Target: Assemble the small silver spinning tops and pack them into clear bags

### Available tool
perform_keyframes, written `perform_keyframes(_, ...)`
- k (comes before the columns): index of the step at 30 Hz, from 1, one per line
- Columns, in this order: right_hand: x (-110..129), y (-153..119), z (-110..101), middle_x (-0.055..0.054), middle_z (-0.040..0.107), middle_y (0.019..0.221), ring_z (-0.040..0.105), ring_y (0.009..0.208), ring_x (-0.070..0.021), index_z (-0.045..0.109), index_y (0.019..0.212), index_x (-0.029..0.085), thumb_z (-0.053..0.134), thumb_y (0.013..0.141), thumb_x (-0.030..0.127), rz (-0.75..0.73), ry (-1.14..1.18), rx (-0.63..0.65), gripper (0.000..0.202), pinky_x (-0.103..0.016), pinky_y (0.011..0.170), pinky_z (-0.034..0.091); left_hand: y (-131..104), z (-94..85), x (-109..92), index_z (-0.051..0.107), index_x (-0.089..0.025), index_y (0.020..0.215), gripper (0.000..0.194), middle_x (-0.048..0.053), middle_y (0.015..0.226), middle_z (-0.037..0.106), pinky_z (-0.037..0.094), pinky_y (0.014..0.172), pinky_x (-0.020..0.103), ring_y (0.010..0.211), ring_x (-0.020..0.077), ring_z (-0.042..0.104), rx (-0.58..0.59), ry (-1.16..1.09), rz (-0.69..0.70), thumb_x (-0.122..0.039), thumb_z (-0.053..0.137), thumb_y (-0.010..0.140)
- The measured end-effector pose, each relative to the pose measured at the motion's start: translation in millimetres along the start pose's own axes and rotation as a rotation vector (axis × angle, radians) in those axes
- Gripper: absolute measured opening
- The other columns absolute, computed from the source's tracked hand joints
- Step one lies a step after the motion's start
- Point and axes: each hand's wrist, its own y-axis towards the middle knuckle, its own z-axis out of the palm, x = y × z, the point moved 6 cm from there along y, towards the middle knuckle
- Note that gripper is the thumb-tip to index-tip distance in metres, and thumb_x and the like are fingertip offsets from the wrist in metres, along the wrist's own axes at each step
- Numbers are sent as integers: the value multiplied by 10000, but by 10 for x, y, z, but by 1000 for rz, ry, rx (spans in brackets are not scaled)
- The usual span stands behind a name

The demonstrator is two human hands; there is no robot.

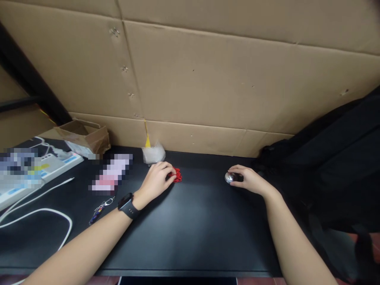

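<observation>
My left hand [159, 177], with a black watch [128, 204] on its wrist, rests on the black tabletop left of the middle. Its thumb and fingers close on a looped bundle of red cord [177, 175], partly hidden by the hand. Farther right, my right hand [247, 179] grips a small, round, shiny silver object [228, 177] between thumb and fingers, on or just above the table. Its exact kind does not show. A crumpled clear plastic bag [154, 152] lies just behind my left hand.
At the left are a white power strip [63, 164], white cables [50, 209], an open cardboard box [86, 136], a blurred-out pinkish item [113, 174] and a keychain [101, 208]. A cardboard wall [213, 79] closes off the back. A black bag [338, 166] stands on the right.
</observation>
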Motion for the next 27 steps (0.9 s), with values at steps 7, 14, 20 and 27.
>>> perform_keyframes(7, -14, -6, 19, -101, 702, 1159, 682, 1024, -258, 726, 1119, 201, 730, 800, 370, -6, 13, 7, 361, -387, 937, 533, -12, 42, 77, 709, -225, 981, 165, 65, 1064, 673, 428, 919, 399, 1018, 240, 582, 40, 36, -11, -328, 587, 939)
perform_keyframes(14, 19, -11, 9, -97, 705, 1138, 679, 1013, -252, 725, 1105, 197, 726, 798, 372, 6, 30, 4, 354, -377, 924, 534, 7, -24, 38, 698, -221, 944, 166, 65, 1061, 686, 414, 920, 389, 1017, 234, 596, 3, 14, -12, -318, 563, 945)
perform_keyframes(20, 8, -21, -7, -91, 713, 1112, 686, 981, -241, 725, 1097, 198, 740, 783, 377, 15, 29, -12, 361, -368, 891, 542, 8, -143, -72, 673, -221, 965, 144, 41, 1016, 744, 385, 918, 380, 1007, 223, 644, -84, -45, -34, -277, 542, 941)
perform_keyframes(27, -59, -62, -49, -81, 722, 1033, 691, 930, -240, 728, 1101, 204, 771, 743, 408, 65, 49, -43, 415, -359, 850, 544, -2, -123, -167, 728, -250, 960, 193, 13, 1019, 773, 351, 907, 378, 967, 192, 681, -54, -128, 6, -273, 536, 947)
